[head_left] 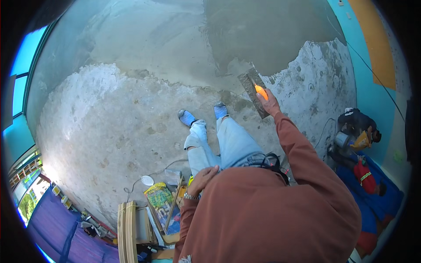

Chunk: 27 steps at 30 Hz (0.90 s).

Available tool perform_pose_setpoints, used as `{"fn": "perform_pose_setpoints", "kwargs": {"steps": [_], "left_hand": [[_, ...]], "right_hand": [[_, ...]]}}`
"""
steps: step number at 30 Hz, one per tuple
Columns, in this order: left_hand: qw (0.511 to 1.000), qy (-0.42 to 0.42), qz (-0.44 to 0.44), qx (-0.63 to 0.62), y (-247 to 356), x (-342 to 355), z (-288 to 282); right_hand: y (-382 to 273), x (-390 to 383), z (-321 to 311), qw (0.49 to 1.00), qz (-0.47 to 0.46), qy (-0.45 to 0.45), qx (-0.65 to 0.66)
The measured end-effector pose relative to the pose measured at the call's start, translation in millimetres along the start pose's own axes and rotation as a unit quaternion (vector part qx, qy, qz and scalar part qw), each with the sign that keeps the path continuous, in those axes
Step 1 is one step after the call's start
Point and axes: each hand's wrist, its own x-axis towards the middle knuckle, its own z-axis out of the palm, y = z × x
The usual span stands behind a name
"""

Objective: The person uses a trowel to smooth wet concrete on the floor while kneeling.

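My right hand (270, 103) is wrapped round the orange handle of a flat plastering trowel (253, 90). The trowel's rectangular blade is smeared with grey mortar and hangs out in front of me, near the edge of the darker wet-looking coating (258, 30). That coating ends in a ragged line against rough, bare concrete (144, 118). Close to my body, my left hand (202, 180) rests against my thigh, fingers lying flat, with nothing seen in it. A watch is on that wrist.
At the lower left lie wooden boards (127, 230), a colourful printed bag (161, 199), a white lid (147, 180) and a clear container (173, 177). On the right, a crouching person in dark clothes (356, 120) is by a bucket (341, 139); a cable (381, 83) crosses the turquoise wall.
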Motion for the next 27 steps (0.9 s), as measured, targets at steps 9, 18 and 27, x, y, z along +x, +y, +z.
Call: {"fn": "perform_pose_setpoints", "kwargs": {"steps": [9, 18, 27], "left_hand": [[0.87, 0.167, 0.268, 0.379, -110.3, 82.0, -133.5], [0.783, 0.145, 0.424, 0.431, -178.2, 250.3, -265.7], [0.675, 0.254, 0.495, 0.485, -211.9, 287.2, -297.2]], "right_hand": [[35.4, 72.1, 172.0, 0.998, 0.048, -0.028, -0.019], [79.4, 230.1, 372.8, 0.985, -0.022, -0.133, -0.107], [52.0, 323.5, 504.3, 0.963, -0.069, -0.172, -0.195]]}}
